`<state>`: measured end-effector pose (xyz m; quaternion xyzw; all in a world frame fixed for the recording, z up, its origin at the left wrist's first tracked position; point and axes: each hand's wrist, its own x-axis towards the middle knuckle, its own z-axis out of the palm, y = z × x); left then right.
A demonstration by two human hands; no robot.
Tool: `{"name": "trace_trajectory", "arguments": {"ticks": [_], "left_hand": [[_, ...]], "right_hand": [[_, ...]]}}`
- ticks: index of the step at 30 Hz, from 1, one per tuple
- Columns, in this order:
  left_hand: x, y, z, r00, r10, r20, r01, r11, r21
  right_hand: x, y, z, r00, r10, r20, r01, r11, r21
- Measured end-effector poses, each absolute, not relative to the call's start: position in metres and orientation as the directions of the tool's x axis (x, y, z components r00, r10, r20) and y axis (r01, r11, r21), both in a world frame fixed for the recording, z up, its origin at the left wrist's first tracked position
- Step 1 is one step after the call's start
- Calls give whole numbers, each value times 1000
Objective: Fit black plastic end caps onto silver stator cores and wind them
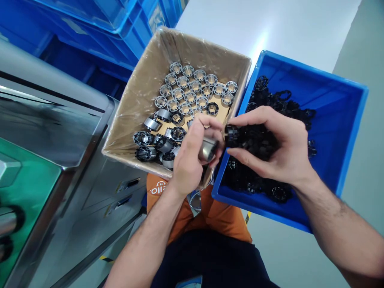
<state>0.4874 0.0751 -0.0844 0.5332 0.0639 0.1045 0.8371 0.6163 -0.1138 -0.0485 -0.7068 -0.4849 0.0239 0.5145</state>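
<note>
My left hand [192,156] is closed around a metal motor core [208,149], a short silvery cylinder slightly blurred, with a dark end facing right. Between the thumb and fingertips of my right hand [279,144] is a black plastic ring [232,136], a small gap away from the core. Under my left hand stands a plastic-lined cardboard box [129,116] with rows of bare silvery cores [183,82] and a loose pile of cores with black rings [163,142]. Below my right hand, a blue bin [327,116] holds many black rings [279,194].
Stacked blue crates [132,32] rise at the upper left. A metal machine cabinet [99,192] with a green surface [30,188] is on the left. A white tabletop [270,20] lies beyond the box and bin. My orange-clad legs [222,216] are below.
</note>
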Motion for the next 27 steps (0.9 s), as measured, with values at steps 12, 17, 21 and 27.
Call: {"name": "trace_trajectory", "arguments": {"ticks": [12,17,21,27], "left_hand": [[487,82,-102,942,325,88,-141,144,979],[487,84,-104,946,312,86,-140,154,978],[487,82,-99,950,295,103,-165,193,967],[484,80,-94,973,229,18,-66,202,977]], "right_hand": [[596,-102,-61,570,724,388,567,-4,-824],[595,-103,-57,559,723,405,589,-3,-808],[590,-102,-56,608,709,357,500,7,-866],[591,-105,-49,547,757,356,584,-41,-811]]}}
